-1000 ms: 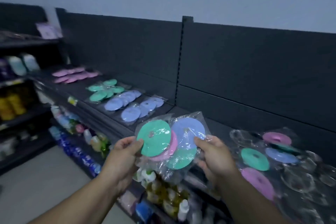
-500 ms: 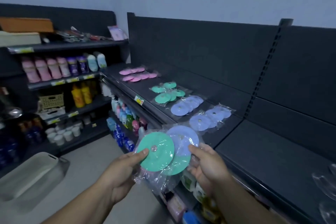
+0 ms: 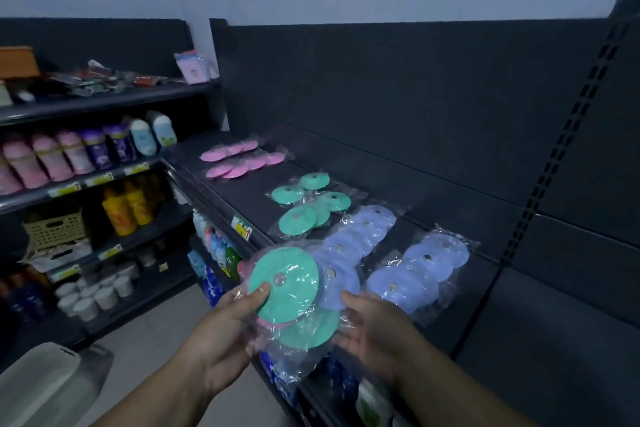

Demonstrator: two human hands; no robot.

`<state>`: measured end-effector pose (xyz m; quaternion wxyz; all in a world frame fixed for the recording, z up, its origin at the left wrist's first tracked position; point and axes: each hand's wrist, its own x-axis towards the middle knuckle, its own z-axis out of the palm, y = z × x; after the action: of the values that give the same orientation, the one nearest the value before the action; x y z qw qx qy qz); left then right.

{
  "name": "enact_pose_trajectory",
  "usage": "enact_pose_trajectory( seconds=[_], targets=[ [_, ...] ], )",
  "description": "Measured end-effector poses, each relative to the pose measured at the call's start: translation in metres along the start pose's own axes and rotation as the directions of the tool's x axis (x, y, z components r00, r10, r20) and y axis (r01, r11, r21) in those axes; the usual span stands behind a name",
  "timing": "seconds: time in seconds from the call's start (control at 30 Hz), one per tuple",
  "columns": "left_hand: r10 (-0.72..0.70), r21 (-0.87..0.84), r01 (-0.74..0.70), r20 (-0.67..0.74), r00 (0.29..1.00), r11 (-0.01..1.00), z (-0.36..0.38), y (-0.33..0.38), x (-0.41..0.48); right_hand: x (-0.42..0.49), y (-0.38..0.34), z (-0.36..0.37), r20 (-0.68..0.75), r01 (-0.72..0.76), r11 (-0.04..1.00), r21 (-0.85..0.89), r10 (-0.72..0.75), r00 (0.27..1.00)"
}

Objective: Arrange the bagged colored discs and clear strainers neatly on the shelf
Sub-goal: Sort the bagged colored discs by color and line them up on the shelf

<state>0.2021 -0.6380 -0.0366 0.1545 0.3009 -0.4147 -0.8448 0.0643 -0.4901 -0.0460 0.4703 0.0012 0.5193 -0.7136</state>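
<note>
I hold a bunch of clear bags of discs (image 3: 294, 291) over the front edge of the dark shelf (image 3: 540, 340): a green disc on top, a blue one, a second green one and a pink edge beneath. My left hand (image 3: 225, 326) grips the bunch from the left, thumb on the top green disc. My right hand (image 3: 374, 326) holds its right side, fingers curled under the plastic. On the shelf lie rows of bagged pink discs (image 3: 239, 159), green discs (image 3: 308, 201) and blue discs (image 3: 363, 232), plus a second blue row (image 3: 422, 270). No strainers are in view.
Bare shelf surface stretches to the right of the blue rows. A lower shelf holds coloured bottles (image 3: 218, 250). The rack on the left carries pink and purple bottles (image 3: 69, 152), yellow bottles (image 3: 128, 204) and white cups (image 3: 93, 295). A pale bin (image 3: 45, 381) stands on the floor at lower left.
My view has swung left along the shelf, away from the mixed discs and strainers at the right. Both hands carried the bunch of bags closer to the sorted rows.
</note>
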Motion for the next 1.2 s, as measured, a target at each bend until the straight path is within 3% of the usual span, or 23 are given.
enact_pose_trajectory(
  seconds=[0.2,0.5,0.7,0.8,0.87,0.97,1.03,1.1,1.13,1.2],
  targets=[
    [-0.017,0.034,0.017,-0.003,1.0,0.999,0.004,0.01,0.069,0.048,-0.023,-0.01,-0.093,-0.027,1.0,0.008,0.027,0.995],
    [-0.106,0.128,0.091,0.121,0.987,0.988,-0.009,0.047,0.169,0.092,-0.046,0.003,-0.241,0.031,0.994,0.109,-0.004,0.971],
    [-0.129,0.131,0.09,0.332,0.934,0.987,-0.01,0.096,0.223,0.114,-0.057,0.013,-0.441,0.185,0.966,0.18,-0.089,0.893],
    [-0.132,0.164,0.067,0.422,0.897,0.984,-0.016,0.121,0.246,0.122,-0.051,0.016,-0.569,0.19,0.982,-0.019,-0.167,0.805],
    [-0.145,0.187,0.069,0.427,0.892,0.98,-0.023,0.132,0.262,0.124,-0.045,0.022,-0.598,0.062,0.961,-0.268,-0.217,0.772],
    [-0.189,0.197,0.113,0.428,0.884,0.974,-0.031,0.139,0.28,0.13,-0.038,0.03,-0.639,-0.176,0.767,-0.617,-0.358,0.681],
    [-0.213,0.207,0.131,0.442,0.871,0.969,-0.034,0.141,0.288,0.135,-0.031,0.037,-0.669,-0.276,0.659,-0.699,-0.468,0.578],
    [-0.227,0.202,0.149,0.446,0.866,0.968,-0.037,0.14,0.296,0.139,-0.023,0.045,-0.609,-0.355,0.496,-0.793,-0.629,0.483],
    [-0.233,0.197,0.159,0.447,0.864,0.967,-0.038,0.14,0.299,0.14,-0.019,0.05,-0.54,-0.378,0.394,-0.838,-0.697,0.472],
    [-0.242,0.19,0.172,0.455,0.857,0.967,-0.038,0.139,0.302,0.145,-0.013,0.059,-0.426,-0.387,0.235,-0.892,-0.728,0.538]
  ],
)
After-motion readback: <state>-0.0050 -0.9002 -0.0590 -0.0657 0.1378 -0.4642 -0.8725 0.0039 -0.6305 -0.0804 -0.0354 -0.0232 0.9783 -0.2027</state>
